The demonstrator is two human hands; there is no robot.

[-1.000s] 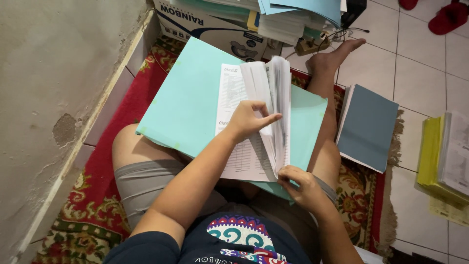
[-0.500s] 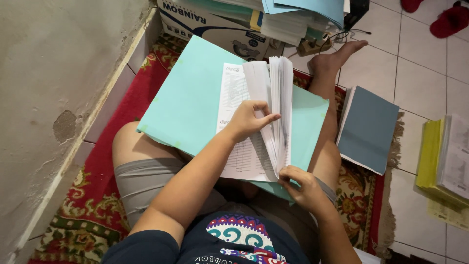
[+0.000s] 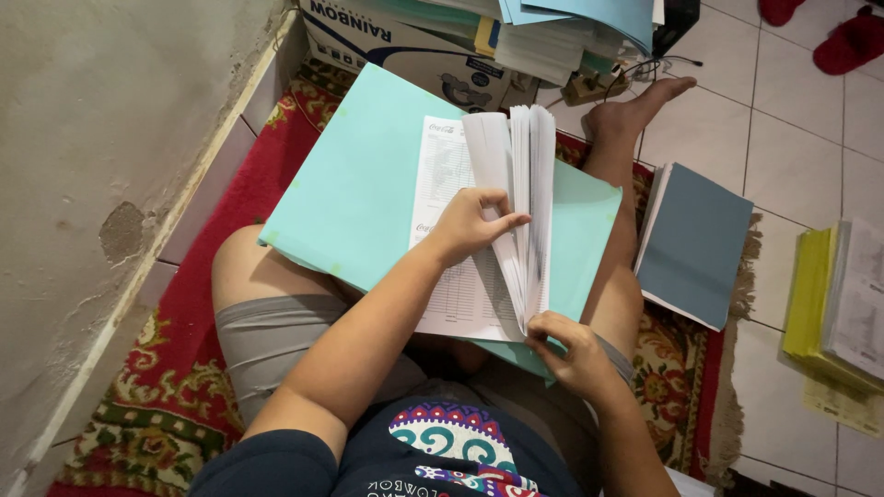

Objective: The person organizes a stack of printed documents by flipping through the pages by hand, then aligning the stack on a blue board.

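A person sits on a red patterned rug (image 3: 129,433) with an open pale turquoise folder (image 3: 368,184) lying across the lap. A stack of printed sheets (image 3: 465,267) rests on the folder's middle, and a thick sheaf of those sheets stands upright, fanned, along the fold.

The left hand (image 3: 471,225) lies on the flat sheets, its fingers curled with the fingertips (image 3: 516,221) pressed against the side of the upright sheaf; its grip is partly closed on the paper edges, thumb and fingers pinching a few leaves. The right hand (image 3: 573,350) sits at the near edge of the folder, its grip clamped on the bottom corner of the upright sheaf, fingers folded around the paper's lower edge.

On the rug's right edge, just beside the person's outstretched leg, lies a grey-blue closed book (image 3: 698,244), with its far corner reaching the tiled floor (image 3: 801,138). Further right on the floor sits a yellow folder pile (image 3: 815,299) topped with white papers. At the far end of the rug stands a cardboard box (image 3: 405,51) carrying a heap of blue folders and papers (image 3: 571,28). A rough plastered wall (image 3: 101,138) runs along the rug's left edge. Red slippers (image 3: 852,41) lie on the floor at the far right corner.
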